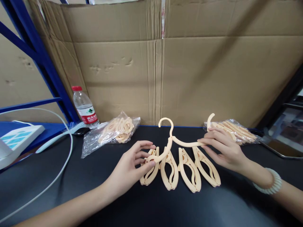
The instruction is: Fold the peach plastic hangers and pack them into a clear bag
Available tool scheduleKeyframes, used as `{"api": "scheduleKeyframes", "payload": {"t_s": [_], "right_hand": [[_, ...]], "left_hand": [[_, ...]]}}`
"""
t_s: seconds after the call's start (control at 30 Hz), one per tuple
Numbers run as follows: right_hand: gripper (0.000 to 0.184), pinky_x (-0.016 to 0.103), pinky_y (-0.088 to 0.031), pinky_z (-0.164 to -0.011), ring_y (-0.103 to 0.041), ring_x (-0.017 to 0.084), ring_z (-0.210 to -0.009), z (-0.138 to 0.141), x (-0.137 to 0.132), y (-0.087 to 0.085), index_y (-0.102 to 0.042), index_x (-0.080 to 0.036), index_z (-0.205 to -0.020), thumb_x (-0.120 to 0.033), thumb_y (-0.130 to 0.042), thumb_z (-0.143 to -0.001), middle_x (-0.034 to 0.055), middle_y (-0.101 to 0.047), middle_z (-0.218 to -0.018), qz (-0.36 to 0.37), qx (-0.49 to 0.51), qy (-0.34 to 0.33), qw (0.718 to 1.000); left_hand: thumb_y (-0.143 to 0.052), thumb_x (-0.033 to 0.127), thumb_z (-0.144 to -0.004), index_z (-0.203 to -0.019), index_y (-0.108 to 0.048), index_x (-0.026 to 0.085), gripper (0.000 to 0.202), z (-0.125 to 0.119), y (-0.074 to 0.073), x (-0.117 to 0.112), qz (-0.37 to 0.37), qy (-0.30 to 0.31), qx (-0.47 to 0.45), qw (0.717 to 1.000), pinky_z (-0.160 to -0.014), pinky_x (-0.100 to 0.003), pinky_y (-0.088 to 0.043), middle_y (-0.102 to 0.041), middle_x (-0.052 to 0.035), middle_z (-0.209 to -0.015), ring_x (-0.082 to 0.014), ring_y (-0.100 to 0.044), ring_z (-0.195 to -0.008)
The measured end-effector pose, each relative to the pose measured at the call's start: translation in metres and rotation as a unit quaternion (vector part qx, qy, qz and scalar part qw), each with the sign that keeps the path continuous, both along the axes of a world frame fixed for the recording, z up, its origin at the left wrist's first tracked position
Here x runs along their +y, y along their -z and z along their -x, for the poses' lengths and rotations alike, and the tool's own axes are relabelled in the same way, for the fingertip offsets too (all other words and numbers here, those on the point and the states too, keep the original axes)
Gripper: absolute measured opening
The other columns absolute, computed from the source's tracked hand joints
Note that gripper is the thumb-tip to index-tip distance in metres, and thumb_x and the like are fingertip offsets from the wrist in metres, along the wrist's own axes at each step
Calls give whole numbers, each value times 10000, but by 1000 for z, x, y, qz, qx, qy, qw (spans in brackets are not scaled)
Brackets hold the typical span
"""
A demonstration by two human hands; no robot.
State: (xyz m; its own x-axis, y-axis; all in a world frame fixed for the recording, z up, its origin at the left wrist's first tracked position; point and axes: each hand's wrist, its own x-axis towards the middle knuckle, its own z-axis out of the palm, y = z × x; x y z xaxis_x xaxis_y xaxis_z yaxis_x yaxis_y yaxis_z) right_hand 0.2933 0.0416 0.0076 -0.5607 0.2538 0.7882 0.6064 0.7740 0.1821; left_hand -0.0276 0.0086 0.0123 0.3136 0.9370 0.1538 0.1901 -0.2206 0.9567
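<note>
A cream folding clothes hanger (187, 144) is held up over the black table, its hook at the top and its two arms spread. My left hand (129, 167) has its thumb against the lower end of the left arm, with the fingers curled behind. At the right arm's end, my right hand (224, 148) closes in a pinch. From behind its fingers rises a curved cream piece (210, 121); its lower part is hidden. Below the hanger, several folded hangers (169, 181) lie side by side in a row, the leftmost partly covered by my left hand.
A clear bag of cream parts (115, 130) lies at the back left, beside a red-capped water bottle (85, 107). Another bag of long pieces (239, 129) is at the back right. A white cable (68, 157) loops at left. Cardboard (118, 69) walls the back.
</note>
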Motion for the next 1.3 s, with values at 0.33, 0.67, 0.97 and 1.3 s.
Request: {"api": "scheduleKeyframes", "payload": {"t_s": [0.33,0.67,0.97,1.3], "right_hand": [[233,416,-476,-739,-560,238,-803,-2,1,0,-649,-282,-1032,-110,-561,-901,49,-641,-890,-9,55,74,996],[253,391,-508,-672,-606,268,-902,-2,-4,5,-652,-246,-1009,-72,-497,-911,111,-623,-1103,-88,11,177,980],[332,432,-568,-747,-533,349,-1204,-2,-3,5,-638,-187,-1020,18,-412,-888,160,-580,-1263,-101,-62,181,976],[301,509,-511,-947,-476,313,-1261,3,0,11,-569,-211,-1111,-28,-429,-916,146,-407,-1423,31,10,94,995]], "left_hand": [[-611,343,-871,-957,-627,179,186,2,-7,-1,-2,-3,12,1000,-694,-253,-495,-674,-31,-839,-160,-613,-746],[-615,357,-869,-920,-650,173,195,1,-9,-2,-8,-11,-28,999,-687,-256,-491,-681,-30,-827,-144,-588,-694],[-601,367,-885,-926,-644,165,210,1,-8,-3,-1,-19,-41,999,-686,-257,-474,-678,-39,-814,-152,-579,-696],[-619,349,-883,-965,-643,150,216,0,-5,-1,26,-46,-88,995,-711,-256,-474,-683,-45,-845,-142,-582,-721]]}}
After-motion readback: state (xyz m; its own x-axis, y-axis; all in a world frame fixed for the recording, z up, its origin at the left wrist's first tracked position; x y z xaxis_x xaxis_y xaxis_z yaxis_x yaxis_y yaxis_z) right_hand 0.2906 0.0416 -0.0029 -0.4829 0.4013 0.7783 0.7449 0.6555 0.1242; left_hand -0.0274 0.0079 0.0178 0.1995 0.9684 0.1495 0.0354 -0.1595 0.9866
